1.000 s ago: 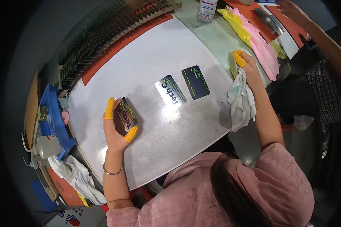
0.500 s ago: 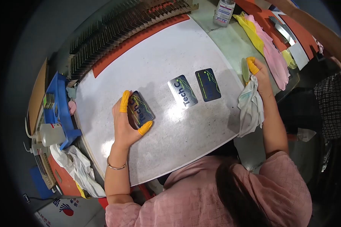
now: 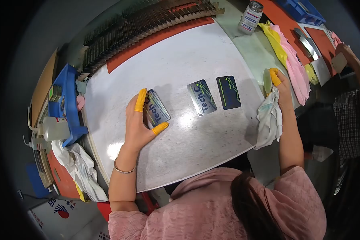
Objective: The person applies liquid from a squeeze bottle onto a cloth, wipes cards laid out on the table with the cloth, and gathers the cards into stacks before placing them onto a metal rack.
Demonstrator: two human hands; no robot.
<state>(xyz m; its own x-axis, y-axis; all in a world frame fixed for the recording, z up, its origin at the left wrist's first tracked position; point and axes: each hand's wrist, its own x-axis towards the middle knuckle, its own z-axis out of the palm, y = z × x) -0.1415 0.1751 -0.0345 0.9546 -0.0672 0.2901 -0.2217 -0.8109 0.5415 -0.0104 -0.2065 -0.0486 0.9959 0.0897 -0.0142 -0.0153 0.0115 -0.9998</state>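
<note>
My left hand [image 3: 138, 128], with yellow finger cots on thumb and index finger, grips a metallic card [image 3: 159, 108] by opposite edges over the white work surface. The card bears large "Tech C" lettering. To its right lie a silver card [image 3: 202, 98] with the same lettering and a dark card [image 3: 229, 93] with green lines. Beyond the board's right edge, my right hand [image 3: 284, 90] is closed on a white cloth [image 3: 269, 120] that hangs down. A pale green, rounded flat piece [image 3: 267, 81] shows at its yellow-covered fingertip; how it is held is partly hidden.
A long rack of upright plates [image 3: 148, 36] runs along the far edge. A glass jar [image 3: 251, 18] and pink cloth [image 3: 294, 68] are at right. A blue tray [image 3: 68, 104] and squeeze bottle [image 3: 55, 129] stand left. Another person's arm [image 3: 358, 66] reaches in at far right.
The card in my left hand has changed tilt: its face looked dark and now shines silver. The view has shifted slightly. The other person's arm has drawn back toward the right.
</note>
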